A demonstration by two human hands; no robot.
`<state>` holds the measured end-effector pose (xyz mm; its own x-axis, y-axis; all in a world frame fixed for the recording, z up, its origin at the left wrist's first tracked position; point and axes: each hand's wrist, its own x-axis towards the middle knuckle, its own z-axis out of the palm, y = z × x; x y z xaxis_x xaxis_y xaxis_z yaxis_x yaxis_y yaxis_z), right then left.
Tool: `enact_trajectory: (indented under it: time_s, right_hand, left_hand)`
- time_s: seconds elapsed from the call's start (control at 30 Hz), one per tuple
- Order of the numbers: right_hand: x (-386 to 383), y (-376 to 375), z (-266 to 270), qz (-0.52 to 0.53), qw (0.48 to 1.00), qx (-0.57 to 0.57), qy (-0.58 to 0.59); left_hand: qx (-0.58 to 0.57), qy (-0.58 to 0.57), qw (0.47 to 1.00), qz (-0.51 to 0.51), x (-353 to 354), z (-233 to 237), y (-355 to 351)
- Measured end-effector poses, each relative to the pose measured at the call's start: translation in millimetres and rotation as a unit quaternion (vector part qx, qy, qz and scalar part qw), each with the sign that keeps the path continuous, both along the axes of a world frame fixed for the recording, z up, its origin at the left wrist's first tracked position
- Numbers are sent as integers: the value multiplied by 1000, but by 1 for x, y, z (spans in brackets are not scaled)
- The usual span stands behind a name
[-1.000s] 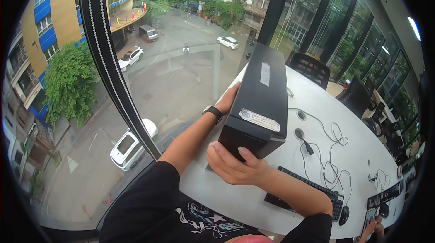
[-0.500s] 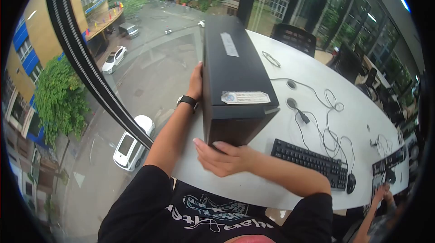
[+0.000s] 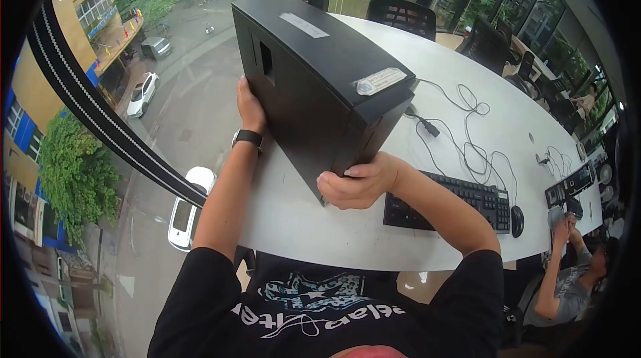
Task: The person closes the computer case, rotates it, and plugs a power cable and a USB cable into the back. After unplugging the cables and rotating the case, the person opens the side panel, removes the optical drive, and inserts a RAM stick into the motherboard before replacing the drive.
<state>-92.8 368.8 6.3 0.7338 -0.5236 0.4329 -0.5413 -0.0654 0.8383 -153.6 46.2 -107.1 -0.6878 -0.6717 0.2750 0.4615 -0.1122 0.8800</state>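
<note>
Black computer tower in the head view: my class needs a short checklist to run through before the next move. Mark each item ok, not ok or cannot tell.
1. Left hand in contact: ok, it touches the black computer tower low at its far end.
2. Right hand in contact: ok, its fingers curl at the tower's near end, low down.
3. Tower apart from the keyboard: ok, a bare patch of white table shows between them.
4. Tabletop tidy: not ok, loose cables with a black plug lie to the tower's right.
5. Base flat on the table: cannot tell, the underside is hidden.
</note>
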Motion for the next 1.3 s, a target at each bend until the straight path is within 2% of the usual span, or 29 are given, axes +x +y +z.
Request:
enact_trajectory:
  time_s: [0.1,0.17,0.2,0.23,0.27,0.3,0.37,0.4,0.47,0.5,0.57,0.7,0.77,0.87,0.97,1.1,1.13,1.2,1.23,1.3]
  right_hand:
    - [17,10,-6,-30,999,15,-32]
    - [39,29,-18,-17,977,-22,-213]
    - [46,39,-20,-18,978,-23,-207]
    - [53,50,-21,-34,931,-103,-348]
    - [55,58,-17,-49,860,-175,-477]
    - [55,62,-4,-48,866,-163,-469]
    - [66,62,14,-165,736,-150,-639]
    - [64,58,3,-135,700,-98,-694]
    - [79,34,-12,-132,607,-54,-782]
    - [82,21,-17,-138,607,-58,-780]
    - [86,1,-25,-110,531,-52,-838]
    - [69,-8,-39,-101,561,-68,-818]
    - [59,-2,-40,-82,600,-60,-794]
    - [33,11,-37,-63,587,-23,-807]
    - [-1,26,-39,-56,609,7,-791]
    - [-42,39,-36,-19,624,44,-780]
    - [-56,43,-39,-16,623,43,-781]
    - [-83,49,-40,-19,589,84,-804]
    - [-92,52,-37,-26,549,85,-831]
    - [-110,59,-28,-47,554,97,-825]
  left_hand:
    - [9,15,1000,9,-3,-1,0]
    - [9,32,999,0,-3,0,1]
    - [12,42,999,-7,-2,0,2]
    - [13,46,999,-6,1,2,3]
    - [33,43,998,-15,5,7,6]
    - [58,44,997,-21,1,6,8]
    - [100,49,993,-41,-2,-1,5]
    - [125,48,989,-70,-3,-5,0]
    - [95,48,993,-58,-7,-6,1]
    - [111,48,991,-53,-3,1,5]
    - [136,46,989,-41,7,17,14]
    - [73,32,997,7,5,4,7]
    - [30,30,998,39,-2,-6,1]
    - [-26,46,994,99,-10,-18,0]
    - [27,52,994,90,-1,-2,21]
    - [-24,-2,988,153,13,16,41]
    - [-16,-13,990,138,16,18,42]
    - [-14,-24,992,124,23,16,45]
    - [-21,-32,993,115,24,15,45]
    - [-39,-35,993,105,24,11,46]
